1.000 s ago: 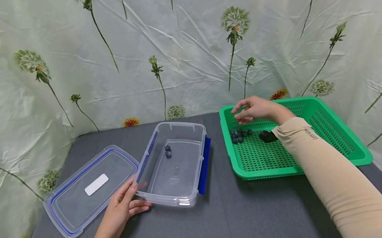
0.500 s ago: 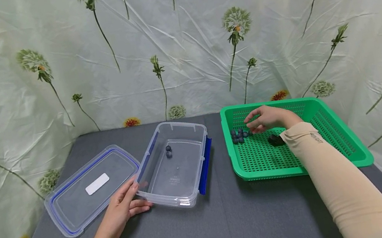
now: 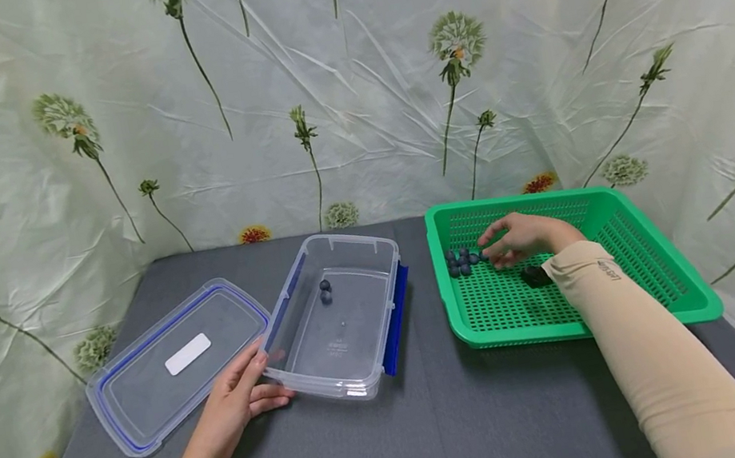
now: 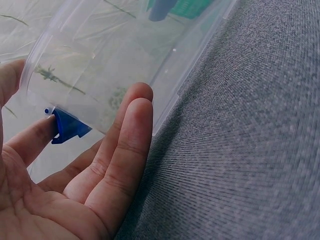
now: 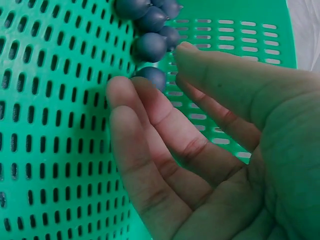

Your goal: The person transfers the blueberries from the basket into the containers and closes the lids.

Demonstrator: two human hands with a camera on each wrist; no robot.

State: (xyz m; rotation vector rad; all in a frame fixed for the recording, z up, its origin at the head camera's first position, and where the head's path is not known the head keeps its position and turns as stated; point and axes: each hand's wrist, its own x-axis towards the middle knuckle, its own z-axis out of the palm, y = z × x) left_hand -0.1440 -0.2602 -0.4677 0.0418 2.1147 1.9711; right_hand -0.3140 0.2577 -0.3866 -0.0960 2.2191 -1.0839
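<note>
My left hand [image 3: 237, 388] rests against the near left corner of a clear plastic food container [image 3: 321, 387]. In the left wrist view its fingers [image 4: 131, 135] lie fairly straight along the wall, one touching a blue latch [image 4: 67, 127]. Two blueberries [image 3: 326, 297] sit inside that container. My right hand [image 3: 518, 236] reaches down into a green plastic basket [image 3: 498, 312], beside a cluster of blueberries [image 3: 460, 270]. The right wrist view shows its thumb and fingertips apart, right at the nearest blueberry [image 5: 152, 76], fingers loosely bent.
A clear lid [image 3: 139, 393] with a blue seal and white label lies left of the container. A blue latch flap [image 3: 396, 325] hangs from the container's right side. Grey cloth [image 3: 440, 444] covers the table, and a flower-print sheet [image 3: 361, 100] stands behind it.
My right hand has gone down and slightly right into the basket, arriving next to the blueberries. The left hand, container and lid stay where they were.
</note>
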